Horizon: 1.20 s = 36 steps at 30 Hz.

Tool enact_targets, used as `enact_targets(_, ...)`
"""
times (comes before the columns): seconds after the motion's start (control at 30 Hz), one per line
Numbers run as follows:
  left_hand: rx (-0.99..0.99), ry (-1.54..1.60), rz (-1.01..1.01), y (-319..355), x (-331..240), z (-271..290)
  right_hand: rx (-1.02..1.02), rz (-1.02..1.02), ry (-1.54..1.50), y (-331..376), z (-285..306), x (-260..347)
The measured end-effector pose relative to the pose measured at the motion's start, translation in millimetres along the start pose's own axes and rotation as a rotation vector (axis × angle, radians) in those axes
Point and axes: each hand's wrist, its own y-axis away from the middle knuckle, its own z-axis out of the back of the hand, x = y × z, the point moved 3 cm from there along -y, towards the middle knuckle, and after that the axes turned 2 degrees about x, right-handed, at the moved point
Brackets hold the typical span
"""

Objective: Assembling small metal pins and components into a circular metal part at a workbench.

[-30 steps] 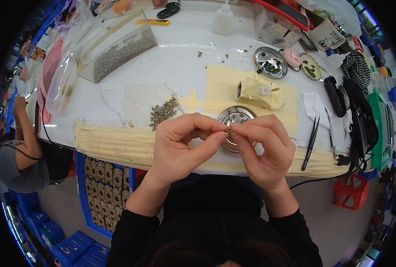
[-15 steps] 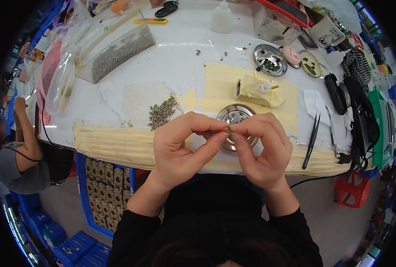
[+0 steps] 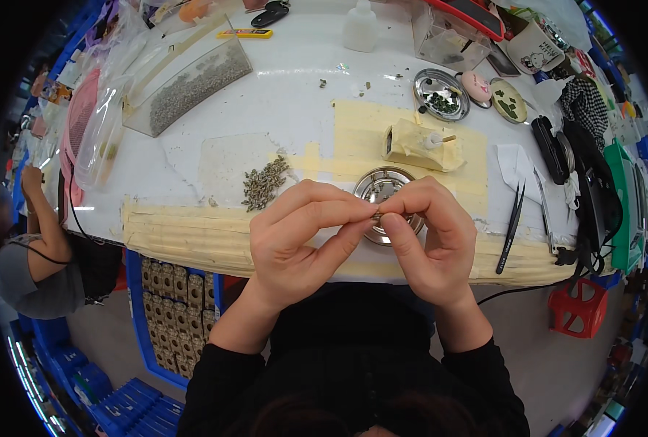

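Over the near side of the metal dish (image 3: 386,172), a tiny piece (image 3: 377,214), mostly hidden by fingertips, is held between two bare hands. On its left, the left hand (image 3: 305,240) has its grip clamped on the piece, thumb and forefinger together. On its right, the right hand (image 3: 437,240) brings forefinger and thumb close to the same spot; whether that grip is clamped too cannot be told.

Left of the dish, a heap of small bits (image 3: 266,182) lies at the edge of a clear sheet (image 3: 229,164) on the white counter (image 3: 287,102). Just beyond the dish and to its right sits a taped block (image 3: 415,148) with a thin stick. Farther that way are a round tray (image 3: 420,98) of green pieces and a pale oval plate (image 3: 517,89) with more. Well right of the dish lie black tweezers (image 3: 512,229) and a white tissue (image 3: 514,169). Far beyond, to its left, stands a clear bin (image 3: 147,116) of gray grains.
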Motion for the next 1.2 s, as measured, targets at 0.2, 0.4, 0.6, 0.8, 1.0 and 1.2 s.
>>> enact_targets(0.2,-0.001,0.02,0.018,-0.1,0.4,0.8,-0.004,0.01,0.045,-0.7,0.2,0.6)
enact_targets(0.4,0.005,0.046,0.023,1.2,2.9,1.4,0.018,-0.005,0.052,-0.5,-1.0,0.9)
enact_targets(0.6,0.018,0.076,0.025,1.1,3.6,2.0,0.041,-0.055,-0.018,0.3,-1.0,-1.2)
enact_targets(0.8,0.069,0.093,0.065,-1.2,-1.4,0.0,0.043,-0.162,-0.198,4.2,-4.0,-5.5)
enact_targets(1.0,0.048,0.133,0.062,1.4,3.1,2.2,0.089,-0.129,-0.153,2.9,-3.0,-3.9)
enact_targets(1.2,0.035,0.129,0.059,2.5,3.6,2.4,0.113,-0.12,-0.166,1.8,-2.1,-2.8)
